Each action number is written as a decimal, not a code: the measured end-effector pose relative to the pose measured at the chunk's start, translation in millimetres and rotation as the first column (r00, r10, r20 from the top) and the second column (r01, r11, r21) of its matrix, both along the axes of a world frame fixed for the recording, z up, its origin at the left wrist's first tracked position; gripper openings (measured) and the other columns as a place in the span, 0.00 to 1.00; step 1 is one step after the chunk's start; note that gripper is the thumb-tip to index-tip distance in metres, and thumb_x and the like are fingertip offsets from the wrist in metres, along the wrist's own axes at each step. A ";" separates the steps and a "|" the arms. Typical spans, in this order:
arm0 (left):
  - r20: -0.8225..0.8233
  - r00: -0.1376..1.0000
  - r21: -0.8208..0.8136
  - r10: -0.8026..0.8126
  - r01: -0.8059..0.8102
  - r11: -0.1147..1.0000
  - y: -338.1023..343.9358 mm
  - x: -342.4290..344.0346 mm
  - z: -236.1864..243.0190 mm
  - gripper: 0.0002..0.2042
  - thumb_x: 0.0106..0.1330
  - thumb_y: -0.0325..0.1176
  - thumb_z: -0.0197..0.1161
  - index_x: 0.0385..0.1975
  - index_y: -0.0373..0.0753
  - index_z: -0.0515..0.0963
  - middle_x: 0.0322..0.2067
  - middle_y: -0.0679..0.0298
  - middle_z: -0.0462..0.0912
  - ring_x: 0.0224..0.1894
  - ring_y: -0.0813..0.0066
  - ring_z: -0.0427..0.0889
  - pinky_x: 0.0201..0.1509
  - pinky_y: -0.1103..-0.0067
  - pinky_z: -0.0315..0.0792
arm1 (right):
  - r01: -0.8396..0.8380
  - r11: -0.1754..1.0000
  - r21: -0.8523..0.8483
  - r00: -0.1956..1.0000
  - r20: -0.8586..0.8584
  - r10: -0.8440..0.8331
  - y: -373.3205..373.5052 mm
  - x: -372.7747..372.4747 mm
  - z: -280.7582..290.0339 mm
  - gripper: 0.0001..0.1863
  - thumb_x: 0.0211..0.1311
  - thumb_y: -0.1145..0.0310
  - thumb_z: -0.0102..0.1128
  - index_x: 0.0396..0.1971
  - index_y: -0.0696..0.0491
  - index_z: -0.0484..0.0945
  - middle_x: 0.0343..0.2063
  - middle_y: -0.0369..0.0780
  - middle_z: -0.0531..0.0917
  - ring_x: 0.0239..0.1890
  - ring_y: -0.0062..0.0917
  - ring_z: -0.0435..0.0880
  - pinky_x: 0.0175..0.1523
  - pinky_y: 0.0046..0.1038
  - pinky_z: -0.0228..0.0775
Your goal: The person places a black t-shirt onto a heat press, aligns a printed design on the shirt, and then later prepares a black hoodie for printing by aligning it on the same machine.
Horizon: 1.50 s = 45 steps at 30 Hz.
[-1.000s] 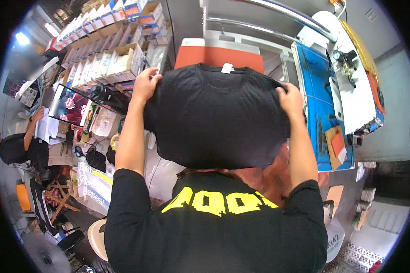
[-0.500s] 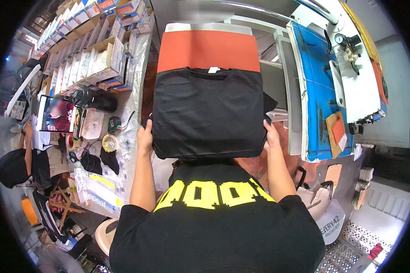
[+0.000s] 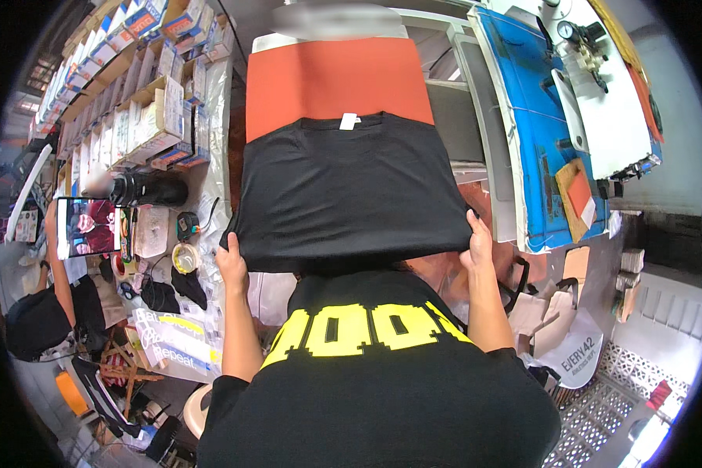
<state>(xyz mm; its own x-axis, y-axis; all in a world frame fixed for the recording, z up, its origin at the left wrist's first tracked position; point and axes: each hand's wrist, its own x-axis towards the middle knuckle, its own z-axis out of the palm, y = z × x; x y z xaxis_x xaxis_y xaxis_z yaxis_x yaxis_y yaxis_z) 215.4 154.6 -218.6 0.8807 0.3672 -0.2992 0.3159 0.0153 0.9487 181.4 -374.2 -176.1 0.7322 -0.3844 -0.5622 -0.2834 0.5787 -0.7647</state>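
Observation:
A black T-shirt [image 3: 351,187] lies over a flat board with an orange-red surface [image 3: 331,78], its neckline and white label toward the far side. My left hand [image 3: 232,261] grips the shirt's left edge near the board's close corner, fingers closed on the cloth. On the opposite side my right hand [image 3: 476,246] pinches the shirt's right edge. Between both hands the near part of the shirt is stretched wide and hangs over the board's front end. The board under the cloth is hidden.
Boxes of white packets [image 3: 132,117] fill the left table, with a black bottle [image 3: 152,189], a tablet [image 3: 88,226] and tape rolls closer in. Another person [image 3: 51,312] sits at far left. On the right stand a blue-topped table [image 3: 522,125] and a white machine [image 3: 616,93].
Both hands have moved apart, pulling the shirt's near edge wider. The shirt's shoulders lie flatter on the board. The person at left has an arm raised to the tablet.

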 end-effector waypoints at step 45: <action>-0.069 0.450 0.570 -0.890 0.750 0.336 -152.0 74.5 156.4 0.17 0.58 0.30 0.71 0.47 0.35 0.79 0.45 0.51 0.83 0.48 0.53 0.83 0.51 0.69 0.76 | -0.727 0.201 -0.656 0.371 -0.130 0.919 149.8 106.2 97.2 0.13 0.60 0.64 0.68 0.40 0.57 0.86 0.35 0.46 0.88 0.38 0.29 0.88 0.45 0.31 0.78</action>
